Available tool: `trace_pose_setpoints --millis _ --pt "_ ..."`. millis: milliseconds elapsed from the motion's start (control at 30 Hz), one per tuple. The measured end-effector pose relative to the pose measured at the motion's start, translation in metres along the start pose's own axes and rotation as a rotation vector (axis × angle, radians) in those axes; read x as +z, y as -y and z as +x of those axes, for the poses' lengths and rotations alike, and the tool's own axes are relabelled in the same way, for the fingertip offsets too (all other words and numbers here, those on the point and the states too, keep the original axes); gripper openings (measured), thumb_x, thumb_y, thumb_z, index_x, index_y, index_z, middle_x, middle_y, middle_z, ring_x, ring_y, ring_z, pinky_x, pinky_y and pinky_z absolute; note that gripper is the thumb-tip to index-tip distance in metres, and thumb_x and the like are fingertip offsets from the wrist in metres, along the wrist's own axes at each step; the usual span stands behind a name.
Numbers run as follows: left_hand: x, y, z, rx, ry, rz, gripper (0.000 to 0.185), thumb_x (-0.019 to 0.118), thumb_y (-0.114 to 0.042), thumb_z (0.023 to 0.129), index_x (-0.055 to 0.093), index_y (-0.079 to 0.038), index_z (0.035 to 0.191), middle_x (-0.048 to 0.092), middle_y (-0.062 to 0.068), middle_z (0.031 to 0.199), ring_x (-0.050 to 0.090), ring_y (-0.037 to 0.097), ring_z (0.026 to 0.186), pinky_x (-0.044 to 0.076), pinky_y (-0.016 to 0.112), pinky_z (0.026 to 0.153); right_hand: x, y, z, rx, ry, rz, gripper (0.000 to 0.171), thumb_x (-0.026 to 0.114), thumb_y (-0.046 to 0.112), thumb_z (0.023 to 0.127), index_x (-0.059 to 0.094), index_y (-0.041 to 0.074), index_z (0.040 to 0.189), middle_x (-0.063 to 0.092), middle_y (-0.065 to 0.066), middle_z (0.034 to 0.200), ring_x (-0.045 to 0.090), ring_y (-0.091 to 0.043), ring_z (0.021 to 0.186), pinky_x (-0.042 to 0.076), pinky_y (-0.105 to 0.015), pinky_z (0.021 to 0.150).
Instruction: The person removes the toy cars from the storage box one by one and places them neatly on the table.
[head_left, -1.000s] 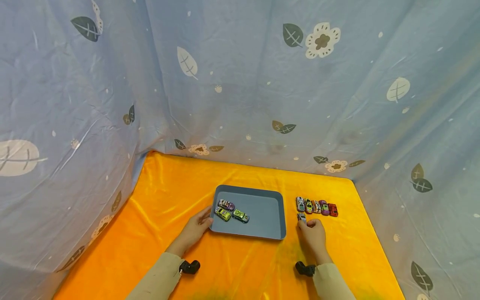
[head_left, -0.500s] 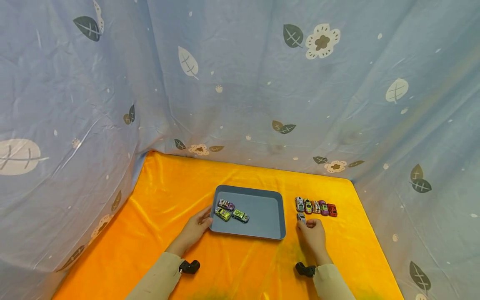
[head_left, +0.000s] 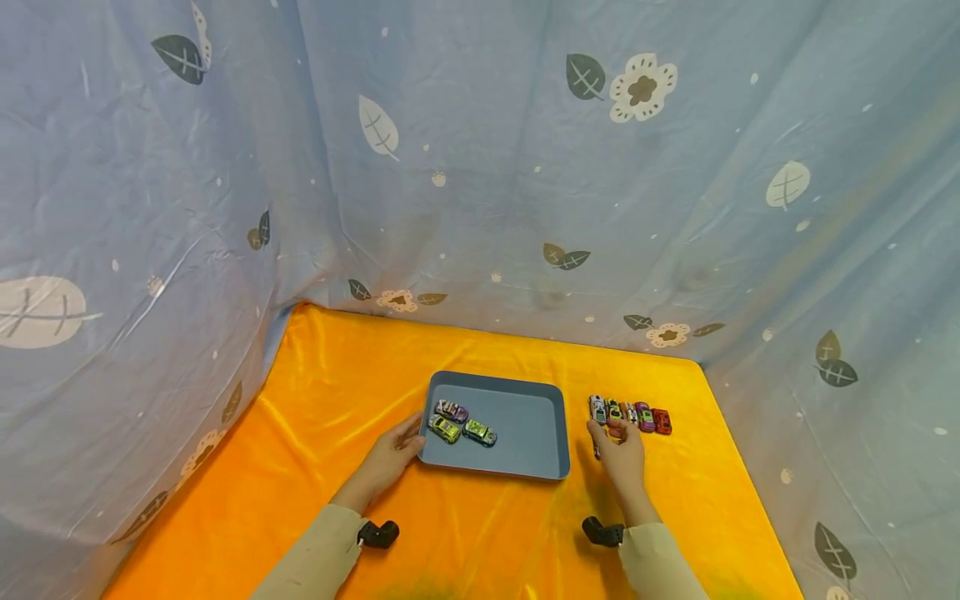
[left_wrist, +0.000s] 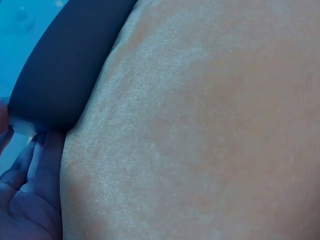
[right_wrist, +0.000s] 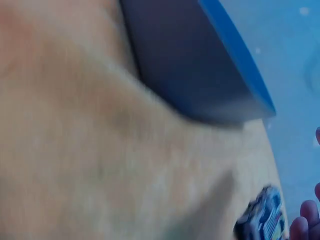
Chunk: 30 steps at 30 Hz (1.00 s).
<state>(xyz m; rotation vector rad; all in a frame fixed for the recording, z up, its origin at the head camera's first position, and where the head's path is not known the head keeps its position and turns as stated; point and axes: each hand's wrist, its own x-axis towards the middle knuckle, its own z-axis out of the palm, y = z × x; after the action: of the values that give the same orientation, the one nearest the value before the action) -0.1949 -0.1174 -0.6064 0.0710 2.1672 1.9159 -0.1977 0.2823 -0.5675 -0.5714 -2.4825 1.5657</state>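
My left hand (head_left: 386, 460) holds the left front corner of a blue-grey tray (head_left: 525, 435). In the left wrist view, fingers (left_wrist: 47, 172) meet the tray's outer wall (left_wrist: 65, 65). Three toy cars lie at the tray's left: a purple-and-white one (head_left: 452, 410), a yellow-green one (head_left: 443, 428) and a green one (head_left: 480, 432). Right of the tray, my right hand (head_left: 624, 467) hovers with thumb and fingertips apart, just short of a row of toy cars. Beneath it shows a sliver of a silver toy car (head_left: 597, 451), mostly hidden. A toy car (right_wrist: 262, 215) appears beside the fingers in the right wrist view.
The row includes a white car (head_left: 597, 408), a yellow-green car, an orange-and-white car, a purple car (head_left: 645, 417) and a red car (head_left: 662, 422). They stand side by side on the yellow cloth (head_left: 360, 367). A patterned blue curtain (head_left: 480, 192) encloses the back and sides.
My right hand has let go of the silver car and moved forward over it, towards the row. The left hand and the tray stay as they were.
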Motion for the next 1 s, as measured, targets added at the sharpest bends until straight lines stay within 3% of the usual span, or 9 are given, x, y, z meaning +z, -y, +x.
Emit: trace_pose_setpoints --millis 100,267,500,800,1000 --pt "0.000 0.000 0.001 -0.014 -0.002 0.007 0.054 0.055 -0.018 0.100 0.037 -0.019 0.151 0.044 0.016 0.146 0.043 0.033 0.132 0.043 0.044 0.102 0.009 0.010 -0.002 -0.050 0.025 0.008 0.064 0.067 0.047 0.089 0.049 0.000 0.129 0.050 -0.018 0.118 0.047 -0.026 0.097 0.045 -0.024 0.073" --pt "0.000 0.000 0.002 -0.014 -0.018 0.003 0.053 0.056 -0.016 0.100 0.038 -0.020 0.150 0.045 0.016 0.145 0.043 0.034 0.132 0.043 0.044 0.102 0.025 0.024 -0.007 -0.114 0.066 -0.001 0.063 0.068 0.047 0.088 0.051 0.002 0.129 0.052 -0.020 0.118 0.043 -0.025 0.095 0.040 -0.033 0.079" --pt "0.000 0.002 0.001 -0.011 -0.017 0.009 0.054 0.056 -0.018 0.100 0.038 -0.020 0.150 0.045 0.016 0.145 0.043 0.035 0.132 0.043 0.045 0.102 0.051 0.036 -0.018 -0.186 0.149 0.031 0.063 0.071 0.048 0.085 0.054 0.005 0.128 0.054 -0.018 0.118 0.047 -0.024 0.094 0.044 -0.036 0.078" --pt "0.001 0.001 -0.003 -0.014 -0.026 -0.004 0.055 0.057 -0.016 0.099 0.037 -0.017 0.151 0.042 0.015 0.148 0.042 0.035 0.132 0.043 0.044 0.102 0.086 0.042 -0.030 -0.209 0.391 0.036 0.052 0.072 0.037 0.088 0.055 0.010 0.130 0.054 -0.015 0.121 0.049 -0.023 0.096 0.046 -0.036 0.080" --pt "0.001 0.002 0.000 -0.001 -0.021 -0.001 0.054 0.055 -0.017 0.100 0.036 -0.015 0.151 0.042 0.017 0.147 0.042 0.036 0.132 0.044 0.043 0.101 0.106 0.051 -0.029 -0.207 0.565 0.022 0.058 0.071 0.039 0.088 0.052 0.009 0.134 0.054 -0.015 0.123 0.052 -0.024 0.096 0.048 -0.035 0.076"
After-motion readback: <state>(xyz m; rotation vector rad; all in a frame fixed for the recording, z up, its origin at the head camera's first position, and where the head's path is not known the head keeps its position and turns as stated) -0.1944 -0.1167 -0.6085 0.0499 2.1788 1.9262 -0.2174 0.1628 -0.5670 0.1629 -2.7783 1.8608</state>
